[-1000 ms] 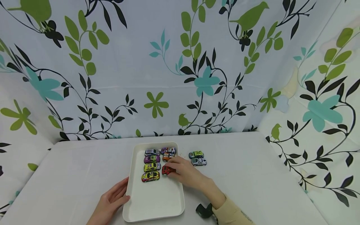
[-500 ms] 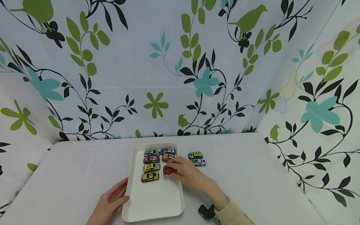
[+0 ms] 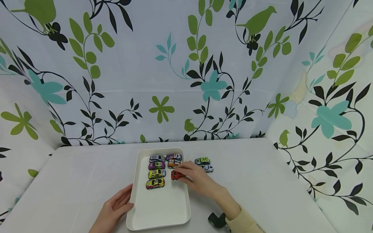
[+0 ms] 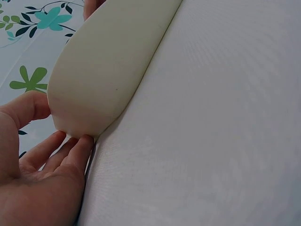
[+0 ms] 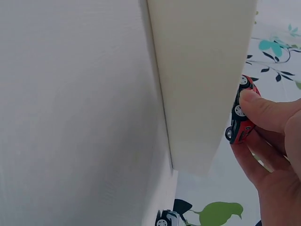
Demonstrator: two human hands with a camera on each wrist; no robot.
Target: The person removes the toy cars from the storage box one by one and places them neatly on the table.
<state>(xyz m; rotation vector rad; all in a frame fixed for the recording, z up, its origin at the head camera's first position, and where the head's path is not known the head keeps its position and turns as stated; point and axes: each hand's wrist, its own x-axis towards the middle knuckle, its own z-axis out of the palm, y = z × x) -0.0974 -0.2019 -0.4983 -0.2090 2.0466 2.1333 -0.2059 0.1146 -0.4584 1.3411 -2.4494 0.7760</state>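
Observation:
My right hand (image 3: 199, 179) pinches a red toy car (image 3: 176, 175) between thumb and fingers over the right part of a white tray (image 3: 158, 212). In the right wrist view the red car (image 5: 245, 125) is tipped, its dark underside and wheels showing beside the tray wall (image 5: 200, 70). At the tray's left side, my left hand (image 3: 115, 207) grips the edge; the left wrist view has its thumb at the rim and fingertips against the outer wall (image 4: 94, 94). Left of the red car stands a column of several toy cars (image 3: 156, 173). An orange car (image 3: 173, 163) and a purple one (image 3: 173, 156) sit behind it.
Outside the tray, to its right, a green toy car (image 3: 202, 160) and a silver one (image 3: 208, 168) stand on the white table (image 3: 247, 181). A black object (image 3: 216, 220) lies by the right sleeve. Patterned cloth (image 3: 131, 74) surrounds the table.
My right hand has shifted slightly right with the red toy car, away from the column of cars, and now partly covers the silver car. The left hand stays at the tray's edge.

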